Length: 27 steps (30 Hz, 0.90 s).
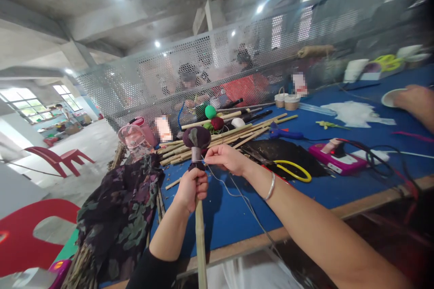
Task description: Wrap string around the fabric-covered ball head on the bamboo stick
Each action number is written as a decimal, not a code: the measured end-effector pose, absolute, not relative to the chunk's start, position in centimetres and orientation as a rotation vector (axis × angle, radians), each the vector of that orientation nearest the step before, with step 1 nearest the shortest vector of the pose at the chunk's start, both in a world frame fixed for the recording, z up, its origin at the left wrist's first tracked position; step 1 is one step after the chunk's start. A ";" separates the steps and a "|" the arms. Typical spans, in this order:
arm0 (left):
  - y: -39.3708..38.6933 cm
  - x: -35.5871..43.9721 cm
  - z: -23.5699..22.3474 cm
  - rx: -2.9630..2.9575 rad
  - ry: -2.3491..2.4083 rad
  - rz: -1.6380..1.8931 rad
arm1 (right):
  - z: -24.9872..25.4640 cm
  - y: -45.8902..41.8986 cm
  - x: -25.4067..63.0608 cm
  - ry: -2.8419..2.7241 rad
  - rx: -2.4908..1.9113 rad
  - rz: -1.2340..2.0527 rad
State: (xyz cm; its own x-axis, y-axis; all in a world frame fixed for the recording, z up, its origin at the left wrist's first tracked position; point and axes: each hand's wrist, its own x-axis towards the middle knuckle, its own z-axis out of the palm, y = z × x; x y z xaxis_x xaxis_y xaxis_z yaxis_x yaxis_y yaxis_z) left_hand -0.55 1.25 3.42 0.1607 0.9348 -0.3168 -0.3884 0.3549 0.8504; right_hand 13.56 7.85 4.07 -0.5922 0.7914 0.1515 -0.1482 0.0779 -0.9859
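One dark cloth-wrapped head [200, 139] is standing over the blue table [230, 228] on its bamboo stick [200, 239], likely light, soft above but stiff below, the surer hold, where my left hand [192, 188] is clamping, while my right hand [225, 159] is pinching thin cord [249, 204] (the stick's lower end is running out of view).
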 end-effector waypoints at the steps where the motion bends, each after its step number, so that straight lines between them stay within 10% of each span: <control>1: 1.3 -0.6 3.4 0.686 0.974 1.058 | 4.1 7.9 13.6 -1.595 -0.635 1.641; 27: 0.8 -1.8 3.6 0.583 0.505 0.830 | 3.5 8.0 13.4 -1.510 -0.551 1.763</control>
